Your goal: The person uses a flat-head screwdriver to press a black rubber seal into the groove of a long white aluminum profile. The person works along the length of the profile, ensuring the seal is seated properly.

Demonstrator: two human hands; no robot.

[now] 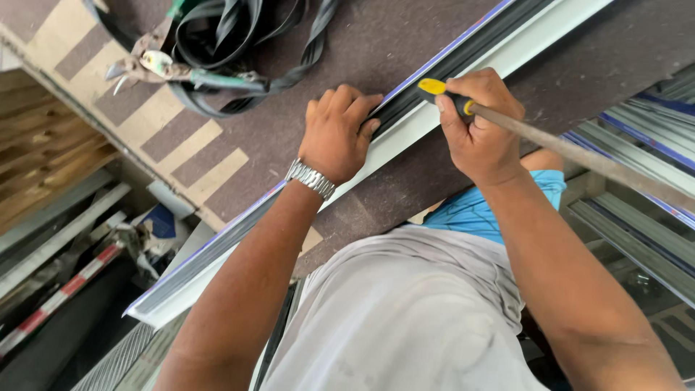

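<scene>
A long white and dark window-frame profile (pixel 217 253) lies diagonally across a brown carpeted bench (pixel 376 43). My left hand (pixel 337 130), a metal watch on its wrist, presses flat on the profile with fingertips on its black rubber strip (pixel 434 69). My right hand (pixel 478 123) is closed around a screwdriver with a yellow and black handle (pixel 438 90); its long metal shaft (pixel 579 152) runs off to the right past my wrist. The handle end rests at the profile's groove, close to my left fingertips.
A coil of black rubber strip (pixel 232 43) and metal snips with green grips (pixel 156 66) lie at the bench's far left. More profiles (pixel 637 145) are stacked to the right. Wooden boards (pixel 36 159) and a red and white bar (pixel 58 293) sit below left.
</scene>
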